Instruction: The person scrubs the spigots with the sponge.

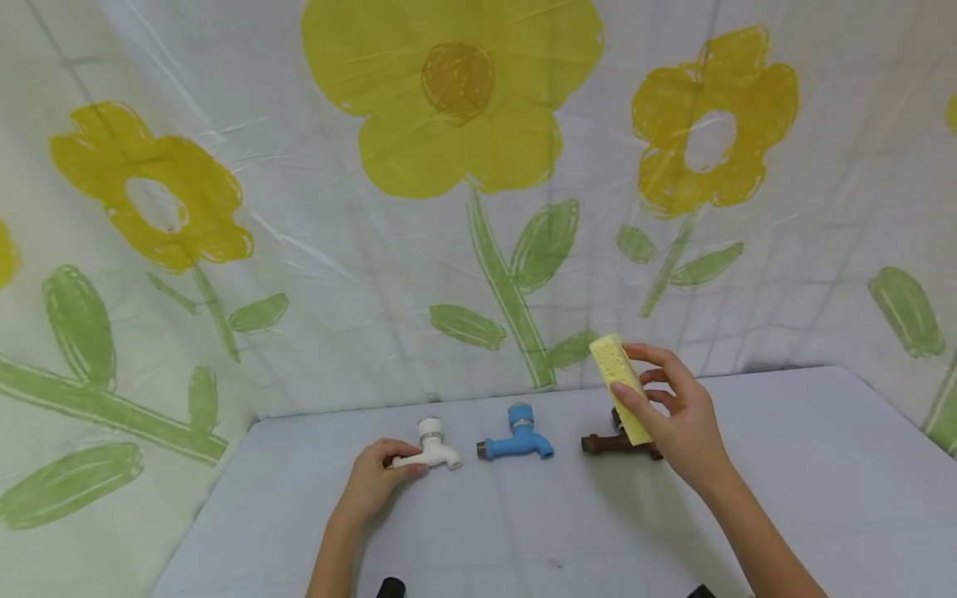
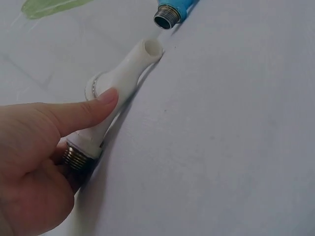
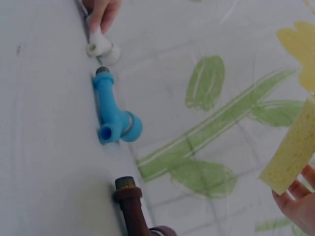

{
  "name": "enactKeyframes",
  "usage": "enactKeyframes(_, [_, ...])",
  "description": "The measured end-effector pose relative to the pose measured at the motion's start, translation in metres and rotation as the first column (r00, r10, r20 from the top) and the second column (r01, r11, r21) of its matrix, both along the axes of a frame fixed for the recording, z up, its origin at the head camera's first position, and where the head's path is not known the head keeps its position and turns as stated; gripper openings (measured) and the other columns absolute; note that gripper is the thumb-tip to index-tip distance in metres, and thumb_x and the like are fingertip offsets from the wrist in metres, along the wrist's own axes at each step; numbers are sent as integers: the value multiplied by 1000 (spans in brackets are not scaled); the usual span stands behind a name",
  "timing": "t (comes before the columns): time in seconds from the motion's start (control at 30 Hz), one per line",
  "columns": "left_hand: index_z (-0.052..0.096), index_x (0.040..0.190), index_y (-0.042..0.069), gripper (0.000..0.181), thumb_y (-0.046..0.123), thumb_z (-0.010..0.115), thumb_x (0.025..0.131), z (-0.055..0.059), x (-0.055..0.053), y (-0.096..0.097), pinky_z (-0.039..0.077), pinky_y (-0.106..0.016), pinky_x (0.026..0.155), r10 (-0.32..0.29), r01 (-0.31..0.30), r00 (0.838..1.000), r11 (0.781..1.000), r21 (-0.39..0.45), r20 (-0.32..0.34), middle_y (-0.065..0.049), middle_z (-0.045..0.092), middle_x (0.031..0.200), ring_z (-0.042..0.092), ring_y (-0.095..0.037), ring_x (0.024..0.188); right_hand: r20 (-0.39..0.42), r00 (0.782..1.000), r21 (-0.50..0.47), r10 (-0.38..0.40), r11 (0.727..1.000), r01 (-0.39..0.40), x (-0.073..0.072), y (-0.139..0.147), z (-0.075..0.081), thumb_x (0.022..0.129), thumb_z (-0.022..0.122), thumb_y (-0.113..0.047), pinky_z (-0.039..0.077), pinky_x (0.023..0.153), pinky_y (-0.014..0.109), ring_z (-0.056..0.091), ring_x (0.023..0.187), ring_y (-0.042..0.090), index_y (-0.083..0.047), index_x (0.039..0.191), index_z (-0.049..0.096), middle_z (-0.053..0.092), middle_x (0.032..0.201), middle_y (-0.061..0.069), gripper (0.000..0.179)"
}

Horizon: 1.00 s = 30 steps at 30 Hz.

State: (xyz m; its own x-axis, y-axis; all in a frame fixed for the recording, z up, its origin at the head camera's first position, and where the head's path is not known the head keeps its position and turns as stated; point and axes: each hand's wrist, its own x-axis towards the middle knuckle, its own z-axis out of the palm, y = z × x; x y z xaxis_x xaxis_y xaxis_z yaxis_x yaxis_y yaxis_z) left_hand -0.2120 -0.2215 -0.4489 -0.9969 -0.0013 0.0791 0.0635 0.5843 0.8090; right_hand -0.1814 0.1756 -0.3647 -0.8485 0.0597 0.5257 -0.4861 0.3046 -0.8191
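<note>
On the left of the table lies a white tap [image 1: 432, 448] with a metal threaded end [image 2: 76, 156]. My left hand [image 1: 376, 480] grips it by its threaded end, the thumb along its body in the left wrist view. A yellow sponge [image 1: 619, 386] is pinched between the thumb and fingers of my right hand [image 1: 684, 419], raised above the table. Behind and below the sponge, a brown tap [image 1: 604, 444] lies partly hidden. Between the two hands rests a blue tap [image 1: 516, 440], touched by neither.
The taps stand in a row on a white-covered table [image 1: 523, 523]. Close behind them hangs a pale sheet [image 1: 359, 332] printed with yellow flowers and green leaves. Two small black objects, one of them [image 1: 391, 588] at left, poke in at the front edge of the head view.
</note>
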Motion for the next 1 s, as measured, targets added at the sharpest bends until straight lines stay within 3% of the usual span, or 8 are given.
enactKeyframes(0.23, [78,108,-1,24,12,84,90,3,-1,2,40,-25,68,14,-14,1000,1000,0,8,-8,73,101,48,-15,82,-2,1000,-3,4,1000,-4,1,-2,1,98,73,-5,51,84,11,53,101,16,-14,142,62,63,136,-5,46])
enactKeyframes(0.33, [77,105,-1,20,9,84,90,3,-2,3,41,-23,67,26,-26,1000,1000,16,-7,-7,73,100,50,-15,82,-2,1000,-1,5,1000,-5,1,-3,2,98,73,-4,51,84,12,53,101,16,-14,141,63,63,136,-5,45])
enactKeyframes(0.53, [77,105,-2,18,3,83,89,10,-3,8,50,-20,69,55,-53,998,989,138,-8,-10,74,104,56,-12,81,5,1000,12,14,1000,-14,0,-4,-2,99,73,-5,51,83,13,53,102,17,-11,142,61,62,134,-12,45])
enactKeyframes(0.8, [74,110,-9,25,-1,82,88,34,0,25,57,-23,73,42,-33,999,926,376,-16,-7,73,98,66,-10,80,12,1000,0,27,1000,-27,3,-13,-5,97,75,-4,53,73,18,52,99,15,-14,142,63,61,131,-14,48])
enactKeyframes(1.0, [75,111,-10,26,-5,82,87,50,5,42,58,-21,77,45,-28,999,887,461,-27,-6,73,103,65,-13,89,-5,999,8,40,999,-40,3,-17,-5,96,75,-3,51,75,18,52,99,15,-12,141,64,63,134,-10,47])
